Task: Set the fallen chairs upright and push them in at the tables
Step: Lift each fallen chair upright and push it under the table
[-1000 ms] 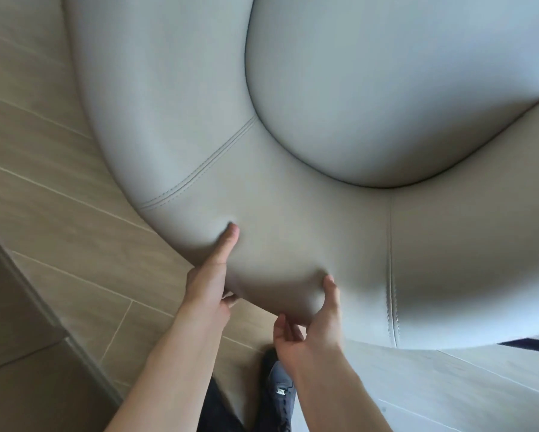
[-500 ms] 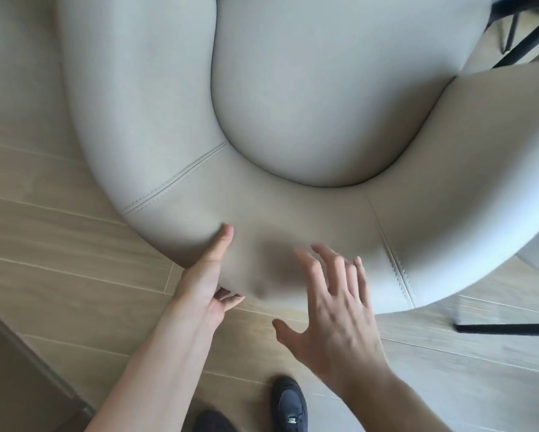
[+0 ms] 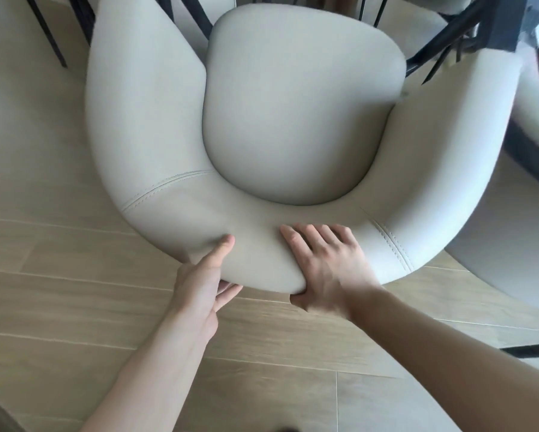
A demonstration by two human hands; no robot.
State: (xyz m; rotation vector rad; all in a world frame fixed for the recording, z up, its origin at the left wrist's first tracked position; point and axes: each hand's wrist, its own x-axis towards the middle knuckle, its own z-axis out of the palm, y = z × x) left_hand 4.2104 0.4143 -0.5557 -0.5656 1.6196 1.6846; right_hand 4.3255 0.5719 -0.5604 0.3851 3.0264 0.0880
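Left hand (image 3: 204, 283): gripped the chair (image 3: 293, 120) backrest's rim, thumb on top, as before.
Chair: upright on the floor, now nearer the dark legs (image 3: 442, 32) beyond.
Right hand (image 3: 327, 266): regripped, fingers over the rim, thumb under.
Meaning: push-in probably underway.

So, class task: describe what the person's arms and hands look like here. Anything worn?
Both forearms are bare as far as the frame shows: no sleeves or watch. The left hand and right hand carry no visible gloves or rings, though motion blur softens fine detail.
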